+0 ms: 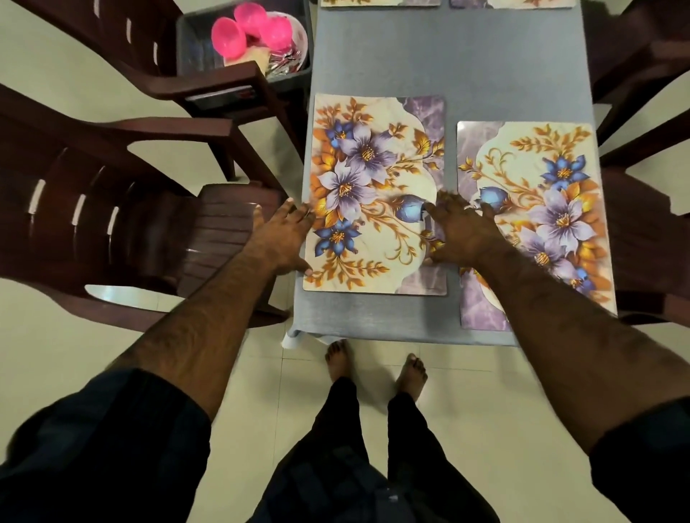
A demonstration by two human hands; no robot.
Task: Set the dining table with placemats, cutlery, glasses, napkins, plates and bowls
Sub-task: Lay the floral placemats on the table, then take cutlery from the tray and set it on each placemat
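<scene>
Placemat A (377, 186), floral print w/ purple marbled edge, lies flat on the grey-clothed table (448, 56), near the table's left edge and front end. Left hand (287, 235) rests on the mat's left border, fingers straight and spread, holding nothing. Right hand (463, 231), fingers likewise spread flat, spans the gap btwn mat A's right border and placemat B (541, 209), which lies just beside A, set slightly nearer the viewer. Two further mats (381, 2) show partly at the table's far end. Grey bin (194, 48) w/ pink cups (227, 35) and cutlery sits on a brown chair (112, 224) row at left. Bare feet (338, 360) stand on pale tiled floor.
</scene>
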